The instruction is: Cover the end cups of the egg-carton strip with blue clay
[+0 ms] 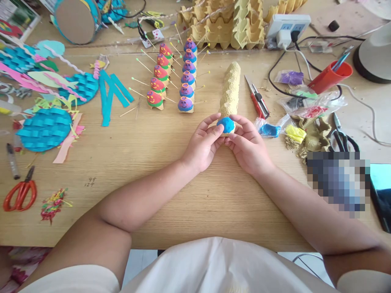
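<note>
A strip of egg-carton cups (pixel 230 87) lies lengthwise on the table, pointing away from me. Blue clay (pixel 226 124) covers the top of its nearest cup. From the left, my left hand (pixel 203 142) grips this cup, thumb pressed on the blue clay. My right hand (pixel 249 142) closes on the cup's other side with thumb and fingers. To the left stand two finished-looking egg-carton caterpillars, one red and green (pixel 159 73), one purple and blue (pixel 187 77), with pins stuck in them. Bags of blue clay (pixel 270 130) and yellow clay (pixel 295 133) lie right of my hands.
A utility knife (pixel 258 99) lies beyond my right hand, with black-handled scissors (pixel 343 138) further right. Red scissors (pixel 20 189) and woven blue paper shapes (pixel 45 129) are at left. Egg trays (pixel 214 32), a power strip (pixel 288 25) and a red cup (pixel 331 76) stand farther back.
</note>
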Tool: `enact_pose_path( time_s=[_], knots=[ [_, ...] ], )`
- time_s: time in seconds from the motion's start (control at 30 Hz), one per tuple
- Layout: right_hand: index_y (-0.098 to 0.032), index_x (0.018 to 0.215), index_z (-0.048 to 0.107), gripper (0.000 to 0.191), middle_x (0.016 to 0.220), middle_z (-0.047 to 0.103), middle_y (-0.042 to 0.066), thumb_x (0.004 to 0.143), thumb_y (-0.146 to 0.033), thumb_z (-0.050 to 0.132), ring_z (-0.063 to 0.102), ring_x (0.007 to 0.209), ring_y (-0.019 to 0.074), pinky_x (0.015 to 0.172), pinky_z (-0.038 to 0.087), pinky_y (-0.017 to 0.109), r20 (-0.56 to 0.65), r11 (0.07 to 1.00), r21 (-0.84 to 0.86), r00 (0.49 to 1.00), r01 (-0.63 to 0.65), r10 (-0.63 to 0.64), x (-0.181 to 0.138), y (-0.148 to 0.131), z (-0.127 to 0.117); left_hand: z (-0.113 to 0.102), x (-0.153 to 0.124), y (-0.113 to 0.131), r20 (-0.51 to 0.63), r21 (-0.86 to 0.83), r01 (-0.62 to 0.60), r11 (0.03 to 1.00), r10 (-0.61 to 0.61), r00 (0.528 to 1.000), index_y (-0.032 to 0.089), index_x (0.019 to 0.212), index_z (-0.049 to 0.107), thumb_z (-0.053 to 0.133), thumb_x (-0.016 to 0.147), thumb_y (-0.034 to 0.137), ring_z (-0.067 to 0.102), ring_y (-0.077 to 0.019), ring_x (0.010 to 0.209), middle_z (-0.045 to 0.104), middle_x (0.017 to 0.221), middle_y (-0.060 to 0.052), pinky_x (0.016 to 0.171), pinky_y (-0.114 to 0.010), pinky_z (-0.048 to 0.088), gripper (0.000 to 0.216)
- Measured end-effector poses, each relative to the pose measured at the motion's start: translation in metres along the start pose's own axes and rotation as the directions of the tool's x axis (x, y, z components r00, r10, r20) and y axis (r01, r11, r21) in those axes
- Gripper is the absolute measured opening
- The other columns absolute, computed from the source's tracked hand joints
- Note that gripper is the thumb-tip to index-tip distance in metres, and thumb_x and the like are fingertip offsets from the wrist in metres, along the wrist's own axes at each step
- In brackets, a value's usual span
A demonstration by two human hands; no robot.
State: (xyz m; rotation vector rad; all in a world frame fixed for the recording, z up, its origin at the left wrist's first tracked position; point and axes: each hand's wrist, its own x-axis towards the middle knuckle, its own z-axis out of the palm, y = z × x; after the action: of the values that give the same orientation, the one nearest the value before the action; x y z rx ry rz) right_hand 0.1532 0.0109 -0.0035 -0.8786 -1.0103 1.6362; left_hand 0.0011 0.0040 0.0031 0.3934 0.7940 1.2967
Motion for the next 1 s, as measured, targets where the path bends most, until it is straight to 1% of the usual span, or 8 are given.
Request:
enact_pose_path(
  time_s=[0.23, 0.47, 0.73, 0.87, 1.0],
  knots=[
    [-0.039, 0.131, 0.073, 0.046, 0.107, 0.076, 0.0, 0.09, -0.038, 0.094, 0.071, 0.094, 0.0213, 0.091, 0.068, 0.041, 0.009, 1.0, -0.019, 1.0, 0.011, -0.01, 0.001, 0.0025, -0.0024, -0.001, -0.0002, -0.0007, 0.006, 0.013, 0.008, 1.0, -0.008, 1.0, 0.029, 0.116, 0.081, 0.101, 0.086, 0.027, 0.079, -0.0142, 0.094, 0.084, 0.102, 0.003, 0.089, -0.03, 0.063, 0.036],
    [-0.039, 0.129, 0.074, 0.046, 0.104, 0.075, -0.002, 0.087, -0.032, 0.093, 0.068, 0.089, 0.0189, 0.088, 0.067, 0.038, 0.009, 1.0, 0.027, 1.0, -0.009, 0.009, 0.001, 0.0009, -0.0019, 0.0003, -0.0007, -0.0003, 0.019, 0.002, -0.006, 1.0, 0.006, 1.0, 0.029, 0.113, 0.081, 0.102, 0.085, 0.025, 0.077, -0.0122, 0.086, 0.084, 0.098, 0.004, 0.082, -0.026, 0.062, 0.036],
    [-0.038, 0.13, 0.073, 0.047, 0.101, 0.074, -0.002, 0.087, -0.031, 0.091, 0.067, 0.087, 0.0186, 0.089, 0.066, 0.038, 0.007, 1.0, 0.016, 1.0, -0.005, 0.005, 0.0015, 0.003, -0.0027, -0.0013, -0.0009, -0.0012, 0.018, 0.016, -0.005, 1.0, 0.005, 1.0, 0.029, 0.114, 0.082, 0.102, 0.086, 0.025, 0.077, -0.0139, 0.091, 0.084, 0.1, 0.003, 0.087, -0.029, 0.062, 0.035],
    [-0.038, 0.127, 0.073, 0.044, 0.101, 0.073, -0.003, 0.087, -0.03, 0.091, 0.066, 0.086, 0.0174, 0.087, 0.065, 0.036, 0.004, 0.999, 0.042, 1.0, -0.011, 0.011, 0.0018, 0.0034, -0.0028, -0.0015, -0.0007, -0.0016, 0.043, -0.003, -0.02, 1.0, 0.02, 0.999, 0.028, 0.113, 0.082, 0.104, 0.083, 0.025, 0.077, -0.0126, 0.088, 0.085, 0.099, 0.003, 0.084, -0.027, 0.062, 0.038],
    [-0.038, 0.129, 0.072, 0.047, 0.102, 0.074, -0.002, 0.086, -0.032, 0.092, 0.067, 0.087, 0.0184, 0.087, 0.065, 0.037, 0.016, 1.0, 0.029, 1.0, -0.006, 0.005, 0.0028, 0.0055, -0.0049, -0.0035, 0.0008, -0.0025, 0.059, 0.0, -0.026, 1.0, 0.025, 0.998, 0.027, 0.115, 0.081, 0.107, 0.08, 0.027, 0.078, -0.0118, 0.088, 0.085, 0.098, 0.004, 0.082, -0.025, 0.062, 0.043]
  ],
)
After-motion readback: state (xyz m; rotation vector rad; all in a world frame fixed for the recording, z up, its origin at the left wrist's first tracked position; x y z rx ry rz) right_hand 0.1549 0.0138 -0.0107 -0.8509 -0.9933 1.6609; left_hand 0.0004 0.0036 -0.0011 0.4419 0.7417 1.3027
